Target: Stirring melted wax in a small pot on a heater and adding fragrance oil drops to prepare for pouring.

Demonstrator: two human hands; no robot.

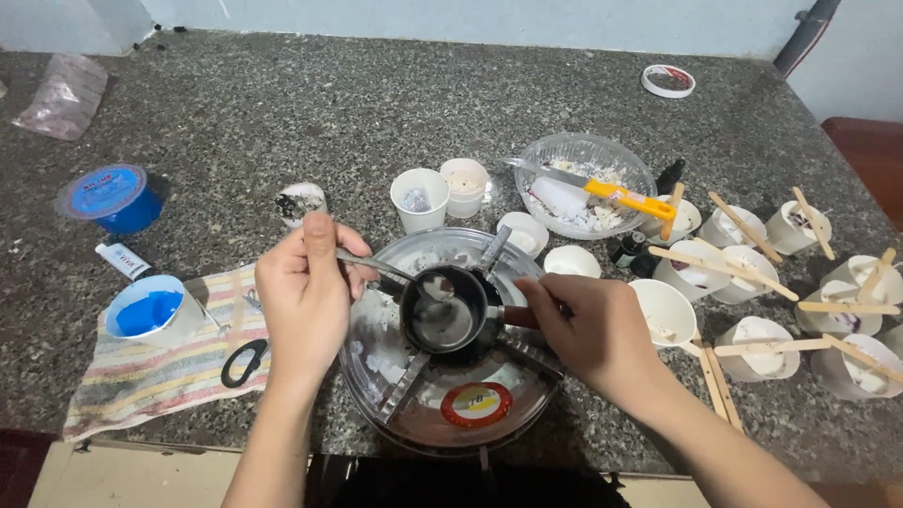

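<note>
A speckled dark granite counter (282, 113) fills the view, crowded on the right with small white paper cups (762, 346) that carry flat wooden sticks across their rims. Near the front edge a small dark pot (444, 315) sits on the metal arms of a stove ring (451, 395) with a glass top. The right hand (588, 329) is closed around the pot's side handle, and the left hand (306, 287) pinches a thin metal spoon (376, 266) whose tip reaches the pot's rim. The pot looks narrow for the arms under it, so I judge that a hard stir or a twist of the handle could tip it and spill the clear liquid over the ring. The striped cloth (150, 362) lies close beside the stove with black-handled scissors (243, 362) on it, and could catch a spill. A blue-filled cup (146, 310) stands on the cloth. The handle is hidden under the right hand, the spoon's bowl is hard to make out, and the stove's front is cut off below.
</note>
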